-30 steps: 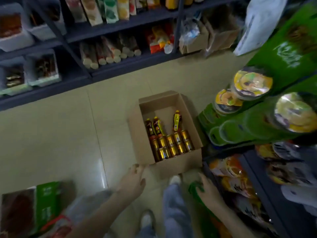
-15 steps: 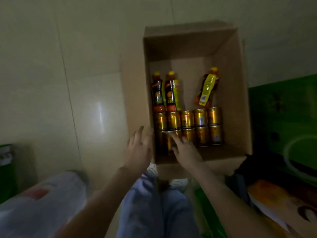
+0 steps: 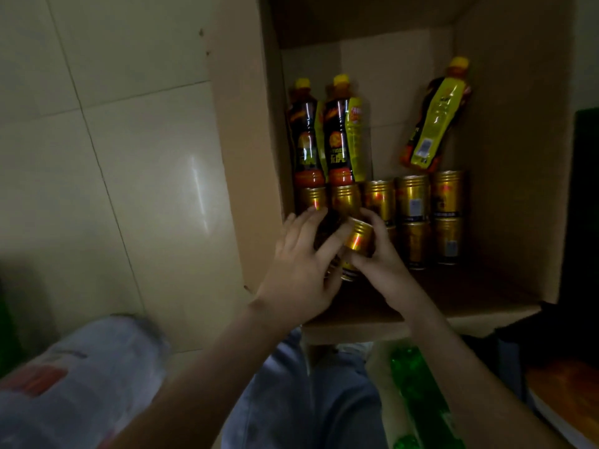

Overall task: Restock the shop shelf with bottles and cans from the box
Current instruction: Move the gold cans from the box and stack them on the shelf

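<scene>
Both hands are down inside the box [image 3: 246, 150], at about 7 o'clock of its floor. The right hand [image 3: 382, 264] is curled round a gold can [image 3: 359, 236] and appears to have it tipped up out of the near row; the left hand [image 3: 299, 270] has its fingers spread and bent against the cans beside it, and whether it grips one I cannot tell, since its palm hides them.

Judging by what lies here, the restock is barely begun: two rows of gold cans [image 3: 413, 202] fill the near half of the box, two bottles [image 3: 338, 131] lie side by side at 11 o'clock of the cans, and a third bottle [image 3: 432, 124] lies slanted at 1 o'clock. The far part of the box is bare cardboard.

The box sits on a pale tiled floor [image 3: 113, 157], dimly lit. A plastic-wrapped pack [image 3: 74, 384] lies at 8 o'clock, something green [image 3: 418, 390] at 5 o'clock. No shelf shows
</scene>
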Available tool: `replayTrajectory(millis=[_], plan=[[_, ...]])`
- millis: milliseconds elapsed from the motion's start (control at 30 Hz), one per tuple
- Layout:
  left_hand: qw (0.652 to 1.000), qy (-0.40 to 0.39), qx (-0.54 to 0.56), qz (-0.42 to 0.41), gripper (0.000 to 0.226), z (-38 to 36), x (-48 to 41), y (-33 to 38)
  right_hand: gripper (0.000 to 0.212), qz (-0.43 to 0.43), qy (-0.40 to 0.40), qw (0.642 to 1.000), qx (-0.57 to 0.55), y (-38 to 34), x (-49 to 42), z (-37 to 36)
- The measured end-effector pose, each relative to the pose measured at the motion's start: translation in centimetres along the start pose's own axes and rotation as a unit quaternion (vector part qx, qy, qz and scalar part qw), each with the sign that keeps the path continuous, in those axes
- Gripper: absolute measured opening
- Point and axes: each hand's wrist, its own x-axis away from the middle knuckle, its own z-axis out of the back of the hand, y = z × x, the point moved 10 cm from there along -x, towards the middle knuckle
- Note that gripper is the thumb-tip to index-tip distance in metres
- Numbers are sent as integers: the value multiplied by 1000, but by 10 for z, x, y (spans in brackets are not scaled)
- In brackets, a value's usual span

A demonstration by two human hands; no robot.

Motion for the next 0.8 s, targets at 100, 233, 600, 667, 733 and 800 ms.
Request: replayTrajectory(millis=[100, 233, 600, 667, 733, 800], plan=[[975, -126, 175, 61, 89, -21, -19, 7, 76, 20, -39, 993, -106, -29, 13, 14], [888, -163, 415, 116, 100, -20, -47, 21, 78, 48, -71, 990, -110, -58, 16, 28], [730, -69, 554, 395, 86, -67, -44, -45, 70, 30, 182, 906, 381, -37, -49, 132], [727, -51, 546, 413, 84, -74, -41, -55, 81, 25, 167, 858, 485, -28, -66, 129], [726, -46, 548, 413, 82, -81, -41, -59, 83, 17, 174, 835, 522, -22, -76, 127], [733, -46, 545, 404, 81, -85, -42, -58, 78, 22, 183, 833, 521, -18, -80, 123]])
